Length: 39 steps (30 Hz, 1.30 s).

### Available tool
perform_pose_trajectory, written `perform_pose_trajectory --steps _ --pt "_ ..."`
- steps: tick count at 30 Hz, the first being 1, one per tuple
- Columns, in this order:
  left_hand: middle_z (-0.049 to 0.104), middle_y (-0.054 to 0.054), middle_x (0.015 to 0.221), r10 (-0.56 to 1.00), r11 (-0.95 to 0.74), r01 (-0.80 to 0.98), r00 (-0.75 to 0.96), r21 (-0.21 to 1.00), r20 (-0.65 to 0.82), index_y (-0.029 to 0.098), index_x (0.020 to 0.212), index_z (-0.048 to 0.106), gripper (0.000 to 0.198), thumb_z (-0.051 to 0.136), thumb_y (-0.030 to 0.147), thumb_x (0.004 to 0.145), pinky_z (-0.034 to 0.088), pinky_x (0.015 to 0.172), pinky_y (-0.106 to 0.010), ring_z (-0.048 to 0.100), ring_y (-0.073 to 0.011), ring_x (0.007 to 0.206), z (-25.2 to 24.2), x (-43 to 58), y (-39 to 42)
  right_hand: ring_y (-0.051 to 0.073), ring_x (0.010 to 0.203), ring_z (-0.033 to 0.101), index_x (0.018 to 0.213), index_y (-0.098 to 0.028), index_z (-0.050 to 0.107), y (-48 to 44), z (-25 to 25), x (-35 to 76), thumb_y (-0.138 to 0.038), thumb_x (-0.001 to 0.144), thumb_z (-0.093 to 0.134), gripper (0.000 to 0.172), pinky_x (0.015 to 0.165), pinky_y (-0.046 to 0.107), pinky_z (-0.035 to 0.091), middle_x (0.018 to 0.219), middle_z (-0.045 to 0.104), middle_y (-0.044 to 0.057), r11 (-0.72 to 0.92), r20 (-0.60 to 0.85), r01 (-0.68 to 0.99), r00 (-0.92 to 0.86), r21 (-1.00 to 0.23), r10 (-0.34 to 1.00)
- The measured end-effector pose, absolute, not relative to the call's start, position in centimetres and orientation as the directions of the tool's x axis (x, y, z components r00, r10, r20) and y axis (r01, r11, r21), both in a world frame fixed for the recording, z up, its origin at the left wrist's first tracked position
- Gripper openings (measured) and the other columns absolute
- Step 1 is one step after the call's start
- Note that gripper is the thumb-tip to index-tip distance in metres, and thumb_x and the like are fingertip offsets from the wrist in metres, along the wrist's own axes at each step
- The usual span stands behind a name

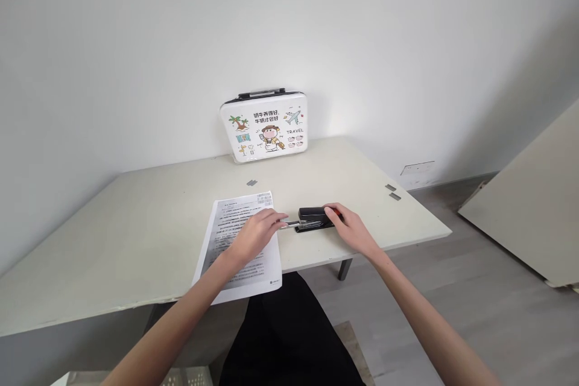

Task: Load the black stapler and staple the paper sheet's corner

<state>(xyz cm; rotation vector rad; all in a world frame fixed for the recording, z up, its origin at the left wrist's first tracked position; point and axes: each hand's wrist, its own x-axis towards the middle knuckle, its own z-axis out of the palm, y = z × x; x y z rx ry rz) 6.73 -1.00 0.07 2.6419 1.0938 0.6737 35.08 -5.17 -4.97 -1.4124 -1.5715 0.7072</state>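
Observation:
A black stapler (312,215) lies on the table close to its front edge, pointing left. My right hand (346,226) is closed around its right end, thumb on top. From the stapler's left end a metal rail (292,225) sticks out. My left hand (257,232) pinches the tip of that rail, its fingers partly hiding it. Under my left hand and wrist is a printed sheet of paper (221,223), whose lower end hangs over the table edge.
A white cartoon-printed case (266,129) stands against the wall at the back of the table (113,235). Small grey staple strips (252,183) lie behind the sheet, and more staple strips (392,192) lie near the right edge. A white panel (534,205) leans at far right.

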Motion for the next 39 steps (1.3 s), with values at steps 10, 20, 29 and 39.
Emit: perform_pose_trajectory --steps 10,20,29,39 --pt "0.073 -0.008 0.107 0.642 -0.751 0.658 0.705 0.061 0.300 0.022 0.110 0.073 0.043 0.037 0.045 0.112 0.053 0.082 -0.039 0.068 -0.0251 0.096 0.2 7.2 -0.5 0.026 0.095 0.066 0.114 -0.025 0.069 -5.2 -4.8 35.2 -0.066 0.102 0.041 0.051 0.088 0.038 0.052 0.112 0.075 0.008 0.193 0.233 0.460 0.032 -0.867 0.972" --pt "0.075 -0.007 0.107 0.696 -0.710 0.688 0.654 0.148 0.298 0.022 0.109 0.073 0.044 0.039 0.050 0.111 0.052 0.084 -0.038 0.071 -0.0253 0.095 -0.2 7.3 -0.7 0.025 0.098 0.067 0.116 -0.026 0.070 -5.3 -4.6 35.1 -0.064 0.103 0.041 0.049 0.090 0.037 0.051 0.111 0.075 0.006 0.181 0.223 0.462 0.039 -0.868 0.974" --pt "0.075 -0.007 0.108 0.739 -0.667 0.717 0.604 0.203 0.298 0.023 0.109 0.073 0.041 0.040 0.047 0.111 0.053 0.080 -0.036 0.071 -0.0238 0.094 -0.6 7.7 -1.1 0.027 0.097 0.065 0.116 -0.025 0.069 -5.3 -4.6 35.2 -0.067 0.102 0.041 0.052 0.091 0.040 0.052 0.112 0.075 0.008 0.183 0.217 0.441 0.027 -0.879 0.976" --pt "0.075 -0.007 0.107 0.754 -0.657 0.718 0.619 0.231 0.222 0.025 0.107 0.075 0.037 0.051 0.052 0.105 0.053 0.084 -0.037 0.070 -0.0256 0.097 -0.1 6.5 -0.5 0.027 0.102 0.067 0.117 -0.026 0.068 -5.3 -4.5 35.2 -0.065 0.101 0.043 0.049 0.088 0.040 0.054 0.116 0.074 0.008 0.195 0.226 0.443 0.019 -0.875 0.974"
